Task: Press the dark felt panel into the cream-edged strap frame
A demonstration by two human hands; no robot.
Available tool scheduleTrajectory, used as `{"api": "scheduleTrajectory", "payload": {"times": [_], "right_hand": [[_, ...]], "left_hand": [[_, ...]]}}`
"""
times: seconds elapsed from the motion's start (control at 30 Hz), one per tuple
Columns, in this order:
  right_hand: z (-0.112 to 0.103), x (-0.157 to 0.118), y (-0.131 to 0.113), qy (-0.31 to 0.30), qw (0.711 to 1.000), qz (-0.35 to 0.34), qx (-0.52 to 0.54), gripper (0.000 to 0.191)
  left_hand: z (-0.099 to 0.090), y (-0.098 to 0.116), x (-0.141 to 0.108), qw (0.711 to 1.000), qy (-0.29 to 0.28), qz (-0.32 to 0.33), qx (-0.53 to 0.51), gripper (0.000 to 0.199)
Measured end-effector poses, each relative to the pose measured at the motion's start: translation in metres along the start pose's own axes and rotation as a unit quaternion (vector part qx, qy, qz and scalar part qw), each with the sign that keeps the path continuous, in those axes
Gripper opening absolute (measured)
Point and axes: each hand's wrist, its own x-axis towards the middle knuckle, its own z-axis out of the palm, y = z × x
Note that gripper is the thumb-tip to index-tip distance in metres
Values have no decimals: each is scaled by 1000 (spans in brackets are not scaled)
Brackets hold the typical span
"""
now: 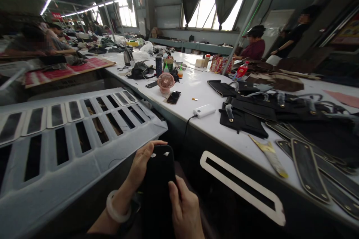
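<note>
Both my hands hold a long black panel (158, 190) with rounded top corners, upright in front of me. Two small white marks show near its top edge. My left hand (142, 162), with a pale bangle (114, 209) on the wrist, grips the upper left edge, its fingers partly behind the panel. Lower down, my right hand (185, 207) is closed on the right edge, thumb on the front face. The panel's lower end fades into the dark below. To the right, a white slotted frame (244, 186) with rounded ends lies below the table edge.
A grey slotted rack (70, 168) with white-rimmed pieces stands left. On the white table (179, 119) are a pink fan (165, 82), phone (174, 97), white device (204, 111), yellow tube (269, 157), black bag parts (246, 110) and trimmed dark panels (310, 170). Other people work farther off.
</note>
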Motion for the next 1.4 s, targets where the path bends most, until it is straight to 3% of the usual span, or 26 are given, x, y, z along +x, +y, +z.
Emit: {"api": "scheduleTrajectory", "payload": {"times": [0.1, 0.17, 0.3, 0.43, 0.63, 0.77, 1.0, 1.2, 1.3, 1.4], "right_hand": [[-3, -14, 14, 47, 996, -65, -37, 41], [-6, -23, 22, 65, 995, -59, -35, 39], [-13, -32, 26, -28, 1000, 2, -15, 25], [-13, -35, 20, -83, 996, 31, -28, 6], [-11, -38, 13, -104, 993, 46, 13, 19], [-23, -22, 4, -97, 993, 69, 3, 22], [-28, 40, -32, -21, 993, -72, -90, 48], [-9, 52, -41, 56, 962, -217, -155, 36], [-7, 49, -38, 63, 966, -219, -120, 24], [-13, 51, -40, 14, 979, -187, -79, 18]], "left_hand": [[-4, -7, -6, 999, 48, -1, -12, 48], [-7, -13, -9, 997, 76, 0, -6, 48], [-10, -20, -12, 993, 117, -10, 3, 50], [-7, -21, -14, 992, 120, -27, -4, 51], [-3, -19, -20, 993, 117, -15, -1, 51], [-5, -20, -23, 994, 108, 5, -18, 53], [0, -20, -26, 996, 44, 65, -30, 56], [-2, -21, -29, 995, 35, 96, 19, 55], [-1, -20, -29, 994, 33, 103, 34, 56], [2, -21, -29, 994, 28, 98, 31, 59]]}}
